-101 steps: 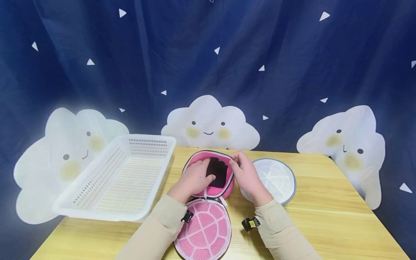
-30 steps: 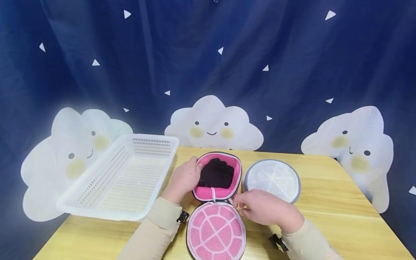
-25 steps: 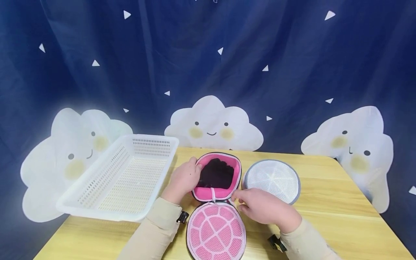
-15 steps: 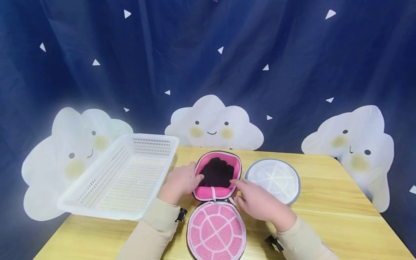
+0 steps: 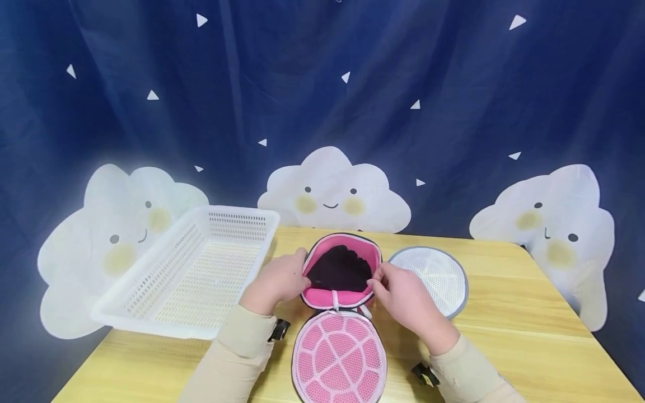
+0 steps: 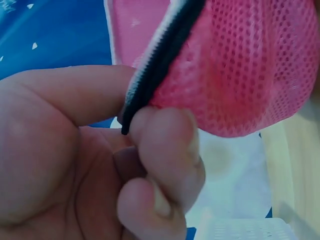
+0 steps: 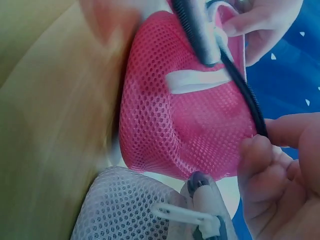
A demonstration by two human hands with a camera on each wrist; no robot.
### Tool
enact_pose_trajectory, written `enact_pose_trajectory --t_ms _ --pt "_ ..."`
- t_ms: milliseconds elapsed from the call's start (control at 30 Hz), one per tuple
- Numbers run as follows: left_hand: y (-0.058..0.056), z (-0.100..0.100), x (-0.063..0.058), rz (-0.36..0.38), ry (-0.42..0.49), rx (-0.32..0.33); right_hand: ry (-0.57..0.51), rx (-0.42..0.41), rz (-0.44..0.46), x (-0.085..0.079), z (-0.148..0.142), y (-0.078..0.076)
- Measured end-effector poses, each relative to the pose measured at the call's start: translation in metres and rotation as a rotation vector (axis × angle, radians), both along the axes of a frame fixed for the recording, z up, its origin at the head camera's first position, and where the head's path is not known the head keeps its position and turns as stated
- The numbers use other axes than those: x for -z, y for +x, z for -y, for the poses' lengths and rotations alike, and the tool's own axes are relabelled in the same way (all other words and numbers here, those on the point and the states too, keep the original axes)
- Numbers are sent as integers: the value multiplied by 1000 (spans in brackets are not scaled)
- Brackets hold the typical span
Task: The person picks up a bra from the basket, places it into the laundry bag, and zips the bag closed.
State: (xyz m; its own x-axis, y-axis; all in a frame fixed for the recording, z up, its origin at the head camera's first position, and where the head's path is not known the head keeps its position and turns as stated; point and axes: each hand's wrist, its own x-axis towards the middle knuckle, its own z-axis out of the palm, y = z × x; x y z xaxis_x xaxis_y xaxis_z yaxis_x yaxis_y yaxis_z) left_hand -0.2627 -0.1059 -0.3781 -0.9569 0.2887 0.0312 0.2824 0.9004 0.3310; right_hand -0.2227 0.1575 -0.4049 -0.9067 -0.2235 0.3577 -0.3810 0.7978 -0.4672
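In the head view, a pink mesh laundry bag point(image 5: 336, 242) stands open on the table, its round lid point(image 5: 339, 358) folded down toward me. Dark, folded black cloth point(image 5: 340, 271) lies inside. My left hand point(image 5: 283, 277) pinches the bag's left rim, and the left wrist view shows thumb and fingers on its black zip edge point(image 6: 165, 60). At the right rim, my right hand point(image 5: 405, 294) does the same; the right wrist view has the edge between its thumb and fingers point(image 7: 257, 155). A white strap point(image 7: 200, 80) crosses the bag's mesh side.
Just right of the bag sits a round white mesh bag point(image 5: 440, 280) with a grey rim, partly behind my right hand. A white plastic basket point(image 5: 156, 329) stands at the left of the wooden table point(image 5: 524, 336). Behind hangs a dark blue curtain point(image 5: 302, 67) with clouds.
My left hand has come out of the bag to its left rim. My right hand has moved from the bag's near right corner up to the right rim, and the mouth is spread wider.
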Motion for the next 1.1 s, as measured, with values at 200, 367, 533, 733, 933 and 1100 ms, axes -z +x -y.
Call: enact_pose_trajectory --t_ms 200,367,533,733,933,1100 --pt "2 2 -10 -29 44 0 -86 18 5 -4 -5 -2" --pt "4 3 -18 -41 79 -40 -138 -2 -36 -8 -10 -3" --pt "5 5 -25 -77 114 -95 -169 -1 -64 -11 -16 -6" --pt "2 1 -26 -110 137 -140 -169 -10 -72 -7 -21 -12" --pt "3 -5 -18 -98 83 -103 -78 -43 -24 -5 -21 -12" --pt "3 -6 -15 -88 53 -90 28 -90 -12 -9 -23 -8"
